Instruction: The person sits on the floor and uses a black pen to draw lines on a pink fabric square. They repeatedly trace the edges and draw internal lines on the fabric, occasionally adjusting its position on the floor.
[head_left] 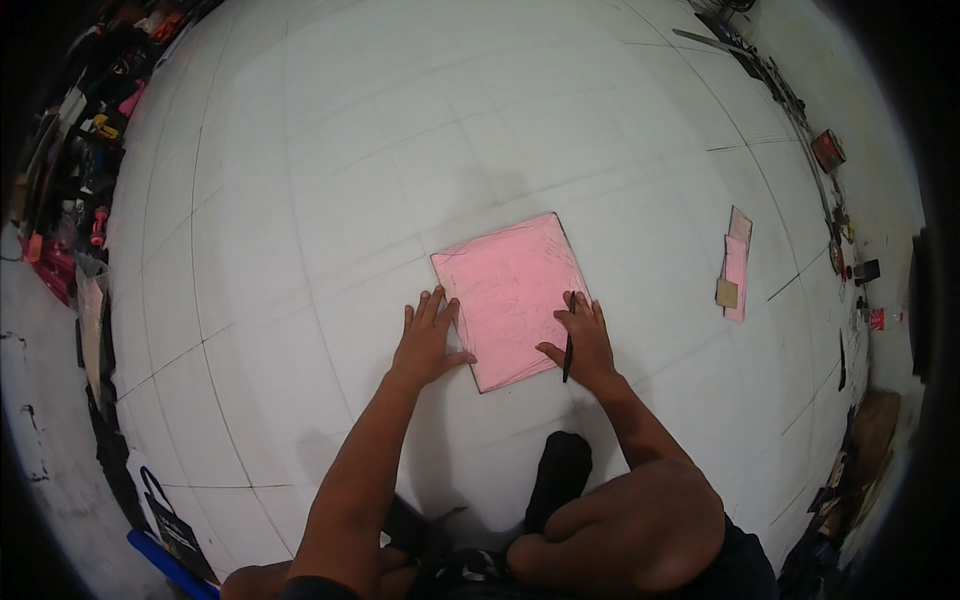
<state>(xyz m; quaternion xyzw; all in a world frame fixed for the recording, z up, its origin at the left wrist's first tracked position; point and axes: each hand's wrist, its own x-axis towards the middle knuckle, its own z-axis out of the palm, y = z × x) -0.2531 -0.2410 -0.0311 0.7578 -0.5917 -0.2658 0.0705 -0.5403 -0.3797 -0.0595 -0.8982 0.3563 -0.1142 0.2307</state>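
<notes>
The white tiled floor [330,120] stretches around me, with the pink board [508,305] lying well in from its left and right edges. My left hand [425,343] rests, grip wide, against the board's left side while my right hand [590,343] holds a black pen [569,352] at the right side, apparently steadying it; I can read no lettering there.

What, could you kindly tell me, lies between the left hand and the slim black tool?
In the head view, part of the pink sheet lies between the left hand and the slim black tool.
</notes>
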